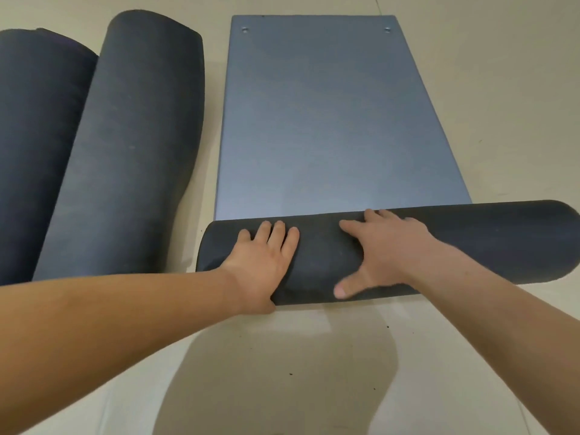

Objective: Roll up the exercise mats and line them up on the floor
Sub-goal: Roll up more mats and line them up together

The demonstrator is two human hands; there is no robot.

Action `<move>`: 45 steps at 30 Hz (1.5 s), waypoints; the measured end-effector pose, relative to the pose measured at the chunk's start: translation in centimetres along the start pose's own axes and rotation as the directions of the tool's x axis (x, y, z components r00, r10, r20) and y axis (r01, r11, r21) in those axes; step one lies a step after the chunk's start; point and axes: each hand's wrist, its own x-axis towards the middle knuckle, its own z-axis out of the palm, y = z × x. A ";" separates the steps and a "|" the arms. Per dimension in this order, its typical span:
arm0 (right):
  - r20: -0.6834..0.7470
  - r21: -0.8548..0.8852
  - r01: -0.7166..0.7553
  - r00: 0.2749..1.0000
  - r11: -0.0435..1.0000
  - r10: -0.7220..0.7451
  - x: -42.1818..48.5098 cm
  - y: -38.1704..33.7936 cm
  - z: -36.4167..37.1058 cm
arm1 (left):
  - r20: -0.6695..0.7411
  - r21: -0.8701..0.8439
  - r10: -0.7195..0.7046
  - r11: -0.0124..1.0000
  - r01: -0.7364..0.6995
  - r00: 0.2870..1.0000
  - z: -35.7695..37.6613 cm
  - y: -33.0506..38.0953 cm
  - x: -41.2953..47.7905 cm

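Note:
A blue-grey exercise mat (326,120) lies flat on the floor, stretching away from me. Its near end is wound into a dark roll (489,240) lying crosswise. My left hand (263,262) presses on the roll's left part, fingers spread over the top, thumb tucked under the near side. My right hand (383,249) rests on the roll's middle, fingers reaching over its far edge, thumb pointing toward me. Two fully rolled dark mats lie side by side at the left: one (125,146) next to the flat mat, the other (34,146) at the frame's left edge.
The floor (502,89) is pale beige tile. Bare floor lies to the right of the flat mat and in front of the roll, where my shadow (282,372) falls. Two small eyelets (245,29) mark the flat mat's far end.

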 end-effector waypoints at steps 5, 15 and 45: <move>-0.154 -0.196 -0.020 0.988 0.980 -0.010 0.9 0.4 3.6 | 0.007 -0.044 0.087 0.995 -0.087 0.996 -1.8 -1.9 1.4; 0.162 0.156 0.128 0.975 0.980 -0.153 -0.8 4.6 -1.0 | 0.204 -0.451 0.237 0.884 -0.123 0.950 -6.2 -2.4 -0.2; -0.406 0.049 0.005 0.914 0.999 0.015 -2.2 -1.5 -2.2 | -0.123 -0.009 0.153 0.988 -0.155 0.981 -4.1 -4.5 -1.1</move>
